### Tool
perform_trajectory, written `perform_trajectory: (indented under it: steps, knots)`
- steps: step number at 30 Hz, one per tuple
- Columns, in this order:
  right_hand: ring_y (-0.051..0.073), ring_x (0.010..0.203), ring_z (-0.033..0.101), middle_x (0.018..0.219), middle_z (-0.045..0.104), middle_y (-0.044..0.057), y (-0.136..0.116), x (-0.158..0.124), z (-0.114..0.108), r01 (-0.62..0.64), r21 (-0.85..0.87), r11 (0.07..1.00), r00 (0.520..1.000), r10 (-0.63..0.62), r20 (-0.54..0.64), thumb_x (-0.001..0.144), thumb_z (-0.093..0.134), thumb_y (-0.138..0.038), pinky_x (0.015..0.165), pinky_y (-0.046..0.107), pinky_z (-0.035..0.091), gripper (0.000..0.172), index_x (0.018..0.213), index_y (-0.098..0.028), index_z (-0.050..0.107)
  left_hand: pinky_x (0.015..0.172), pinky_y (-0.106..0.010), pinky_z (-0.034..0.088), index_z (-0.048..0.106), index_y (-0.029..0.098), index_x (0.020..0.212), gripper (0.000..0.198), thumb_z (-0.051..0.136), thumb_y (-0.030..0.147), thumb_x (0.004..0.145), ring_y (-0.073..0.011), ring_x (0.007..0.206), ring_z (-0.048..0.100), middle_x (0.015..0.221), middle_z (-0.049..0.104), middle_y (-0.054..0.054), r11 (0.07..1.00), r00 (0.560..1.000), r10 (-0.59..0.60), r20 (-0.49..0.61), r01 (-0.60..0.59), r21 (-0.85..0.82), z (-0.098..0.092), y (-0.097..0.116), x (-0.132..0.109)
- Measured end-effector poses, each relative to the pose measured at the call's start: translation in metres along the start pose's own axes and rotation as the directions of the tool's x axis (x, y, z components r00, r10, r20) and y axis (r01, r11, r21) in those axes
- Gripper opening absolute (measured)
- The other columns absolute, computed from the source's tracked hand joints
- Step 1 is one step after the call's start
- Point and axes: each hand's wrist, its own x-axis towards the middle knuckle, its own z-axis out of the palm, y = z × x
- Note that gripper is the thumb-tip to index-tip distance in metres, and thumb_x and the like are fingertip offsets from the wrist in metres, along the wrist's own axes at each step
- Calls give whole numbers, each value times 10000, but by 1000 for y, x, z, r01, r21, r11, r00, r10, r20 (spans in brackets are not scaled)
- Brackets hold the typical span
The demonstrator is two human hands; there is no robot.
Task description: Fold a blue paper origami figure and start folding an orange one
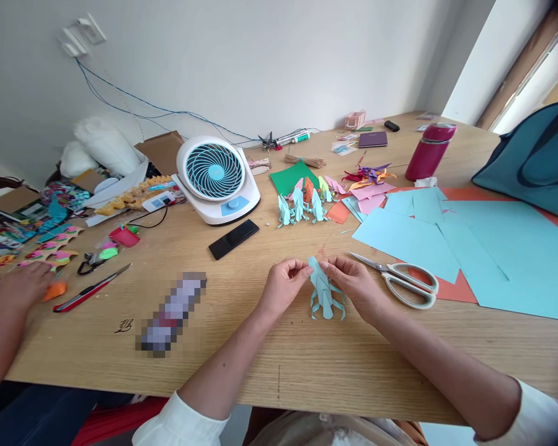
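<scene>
A light blue origami figure point(324, 294), folded with thin bent legs like an insect, is held just above the table in front of me. My left hand point(286, 282) pinches its upper end from the left. From the other side my right hand point(351, 282) grips the same end between thumb and fingers. White-handled scissors point(409, 279) lie open-bladed beside my right hand. Beyond my hands, several similar folded paper figures point(302, 204) stand in light blue, pink, orange and green.
Light blue paper sheets point(530, 254) cover the right side, near a magenta flask point(430, 152) and a teal bag point(534, 161). A small fan point(214, 173) and a black phone point(234, 239) are left of centre. Another person's hand point(25, 285) works at far left, near a red utility knife point(93, 289).
</scene>
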Motion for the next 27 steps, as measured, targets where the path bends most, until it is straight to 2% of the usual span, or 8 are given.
perform_trajectory:
  steps: [3,6,14,21,24,27]
  knots:
    - [148,610,540,704,632,24,2,3,-2,43,-86,995,998,-47,-38,653,785,-638,549,274,427,489,776,-181,663,670,-253,437,685,136,767,299,680,432,807,-137,678,557,736,662,-19,1000,999,-12,-46,12,14,-2,-5,3]
    - [155,593,535,672,629,31,6,6,-4,70,-151,986,996,-78,-46,631,795,-636,536,282,419,485,718,-178,660,682,-256,440,679,138,758,291,656,419,829,-141,701,553,749,653,-22,1000,999,4,-42,-3,25,-3,-6,4]
    - [145,571,503,662,602,23,8,5,-2,89,-168,982,990,-106,-94,680,785,-560,513,277,391,400,711,-184,650,629,-236,397,651,155,726,178,680,307,815,-111,650,493,745,571,1,966,984,174,-34,-164,199,-2,8,-1]
    - [136,586,478,680,586,7,5,3,-2,97,-118,988,995,-100,-18,678,775,-581,537,269,374,419,744,-190,642,690,-254,417,679,152,791,214,637,353,848,-136,739,516,820,559,-22,990,993,103,50,-107,96,-2,1,0]
    - [126,569,446,650,559,-7,0,-1,-1,60,-53,997,997,-57,58,715,742,-606,539,265,349,431,757,-190,636,713,-258,421,675,151,764,270,677,416,818,-140,756,508,822,554,-22,998,997,57,43,-58,16,-2,-1,1]
    - [131,571,451,644,565,-5,-4,-2,0,22,-33,999,996,-19,85,708,741,-627,541,269,342,447,744,-194,635,727,-258,419,658,154,717,338,712,481,784,-146,778,503,809,556,-22,999,999,35,25,-35,-30,-2,1,1]
